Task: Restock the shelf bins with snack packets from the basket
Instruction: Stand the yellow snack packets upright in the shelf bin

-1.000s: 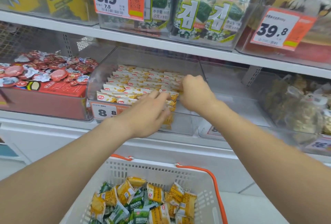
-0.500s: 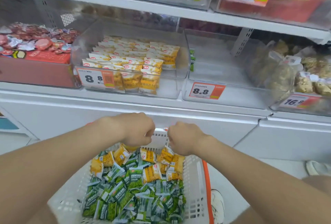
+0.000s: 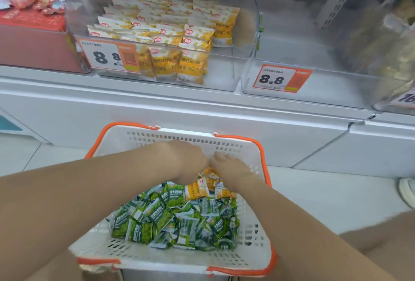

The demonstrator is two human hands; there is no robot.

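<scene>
A white basket [image 3: 157, 139] with orange handles sits below me. It holds many green snack packets [image 3: 179, 220] and, at its far end, a few yellow snack packets [image 3: 202, 187]. My left hand [image 3: 188, 164] and my right hand [image 3: 229, 167] meet over those yellow packets, fingers bent down into the pile. Their fingertips are hidden, so any grip is unclear. On the shelf above, a clear bin [image 3: 244, 33] holds rows of matching yellow packets [image 3: 170, 33]. The clear bin to its right [image 3: 314, 40], tagged 8.8 [image 3: 280, 78], looks nearly bare inside.
A red box [image 3: 31, 40] topped with round sweets stands left of the bins. A bin of brownish bagged goods [image 3: 386, 40] is at far right. A white cabinet front [image 3: 202, 110] runs under the shelf. A white shoe [image 3: 407, 191] lies on the floor at right.
Both hands left the yellow packets in the shelf bin and dropped into the basket's far end. My view tilted down from the shelf to the basket.
</scene>
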